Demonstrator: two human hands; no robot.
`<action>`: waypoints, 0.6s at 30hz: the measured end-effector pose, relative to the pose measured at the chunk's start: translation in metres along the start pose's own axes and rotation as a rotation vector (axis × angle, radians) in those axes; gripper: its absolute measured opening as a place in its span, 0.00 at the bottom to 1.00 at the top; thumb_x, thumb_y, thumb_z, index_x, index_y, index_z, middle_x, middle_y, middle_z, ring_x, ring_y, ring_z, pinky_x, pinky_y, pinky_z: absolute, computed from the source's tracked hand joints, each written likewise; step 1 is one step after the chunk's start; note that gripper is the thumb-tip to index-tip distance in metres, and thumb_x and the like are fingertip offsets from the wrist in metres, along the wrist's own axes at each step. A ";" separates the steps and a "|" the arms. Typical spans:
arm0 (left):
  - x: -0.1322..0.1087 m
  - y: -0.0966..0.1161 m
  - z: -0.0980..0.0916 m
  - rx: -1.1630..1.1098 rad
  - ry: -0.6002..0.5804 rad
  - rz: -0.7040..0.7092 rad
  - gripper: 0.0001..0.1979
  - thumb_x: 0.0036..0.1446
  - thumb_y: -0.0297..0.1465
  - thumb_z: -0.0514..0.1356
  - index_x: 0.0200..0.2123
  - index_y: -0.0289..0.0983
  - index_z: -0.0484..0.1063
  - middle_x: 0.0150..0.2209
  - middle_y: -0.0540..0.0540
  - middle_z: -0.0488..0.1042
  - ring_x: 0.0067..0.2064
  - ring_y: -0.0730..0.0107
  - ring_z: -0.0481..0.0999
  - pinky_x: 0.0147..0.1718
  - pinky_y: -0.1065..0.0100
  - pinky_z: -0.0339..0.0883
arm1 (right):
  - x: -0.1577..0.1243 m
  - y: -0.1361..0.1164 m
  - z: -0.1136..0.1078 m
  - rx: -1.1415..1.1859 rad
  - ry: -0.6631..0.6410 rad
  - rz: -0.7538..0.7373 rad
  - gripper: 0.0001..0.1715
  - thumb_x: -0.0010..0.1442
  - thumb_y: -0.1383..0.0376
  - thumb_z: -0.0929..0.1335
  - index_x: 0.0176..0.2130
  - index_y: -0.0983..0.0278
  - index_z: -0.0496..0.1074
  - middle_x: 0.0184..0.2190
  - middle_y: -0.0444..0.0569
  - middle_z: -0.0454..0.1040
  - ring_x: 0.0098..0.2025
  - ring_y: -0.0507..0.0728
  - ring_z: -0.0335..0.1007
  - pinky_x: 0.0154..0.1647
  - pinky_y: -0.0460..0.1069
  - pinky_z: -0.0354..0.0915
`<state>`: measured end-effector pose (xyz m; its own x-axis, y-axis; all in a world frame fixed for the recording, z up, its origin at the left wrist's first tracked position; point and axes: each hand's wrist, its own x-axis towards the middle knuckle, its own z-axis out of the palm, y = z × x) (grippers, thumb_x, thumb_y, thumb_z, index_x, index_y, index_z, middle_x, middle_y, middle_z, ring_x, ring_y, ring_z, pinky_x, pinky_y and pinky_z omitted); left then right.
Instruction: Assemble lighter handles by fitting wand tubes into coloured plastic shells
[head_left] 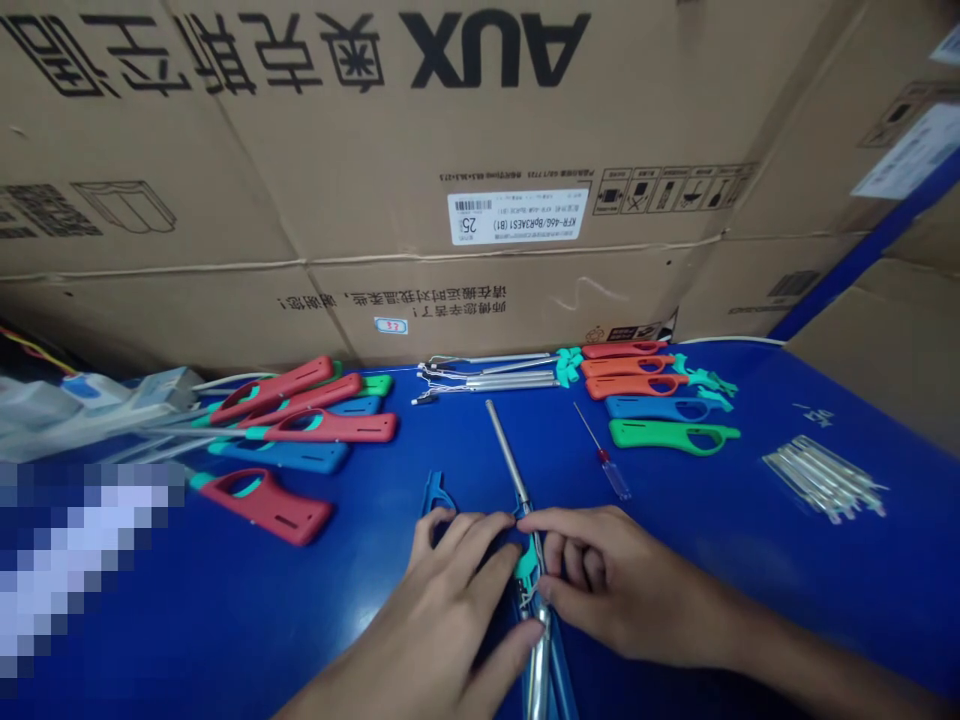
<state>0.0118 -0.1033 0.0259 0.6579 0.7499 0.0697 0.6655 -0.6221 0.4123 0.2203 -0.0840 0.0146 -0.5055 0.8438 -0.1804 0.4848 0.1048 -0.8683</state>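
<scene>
Holding long steel-shafted instrument (508, 460) on blue worktop (757, 610), shaft pointing straight away from us. Our left hand (442, 610) and right hand (622, 585) together, closed around teal collar (528, 565), right hand nearest it; blue plastic handle (435, 495) just beside left hand.

Instrument (527, 565) teal and silver, on a deep blue counter (750, 580). Coral-red handles (330, 427) with teal inlay, mid-blue handles (279, 456), one bright green handle (667, 434). Carton (480, 170) tan, printed black.

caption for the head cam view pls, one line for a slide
Left hand and right hand close around a long metal tube on a blue table, among coloured plastic handles and a small screwdriver
</scene>
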 end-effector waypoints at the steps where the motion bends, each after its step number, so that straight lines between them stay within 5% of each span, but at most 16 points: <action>1: 0.000 -0.001 0.000 -0.021 -0.003 -0.021 0.19 0.62 0.34 0.56 0.56 0.37 0.68 0.57 0.36 0.70 0.56 0.45 0.68 0.55 0.39 0.57 | 0.000 0.000 0.001 0.000 0.005 -0.004 0.22 0.57 0.67 0.67 0.52 0.63 0.71 0.28 0.42 0.72 0.26 0.49 0.64 0.29 0.44 0.65; 12: -0.001 -0.009 0.007 -0.299 0.045 -0.136 0.09 0.58 0.28 0.59 0.43 0.42 0.68 0.53 0.43 0.69 0.54 0.55 0.67 0.54 0.49 0.58 | -0.002 -0.011 -0.001 -0.135 0.021 -0.143 0.12 0.58 0.67 0.65 0.42 0.61 0.75 0.27 0.42 0.69 0.26 0.49 0.62 0.31 0.45 0.63; 18: 0.001 -0.012 0.010 -0.337 0.085 -0.063 0.10 0.59 0.28 0.57 0.45 0.44 0.68 0.45 0.46 0.73 0.48 0.59 0.70 0.52 0.52 0.59 | 0.003 -0.008 -0.001 0.199 -0.016 -0.015 0.09 0.58 0.63 0.67 0.38 0.65 0.74 0.22 0.39 0.63 0.22 0.47 0.58 0.21 0.42 0.56</action>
<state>0.0077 -0.0972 0.0122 0.5782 0.8092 0.1046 0.5403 -0.4758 0.6940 0.2151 -0.0821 0.0215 -0.5237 0.8342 -0.1727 0.3276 0.0101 -0.9448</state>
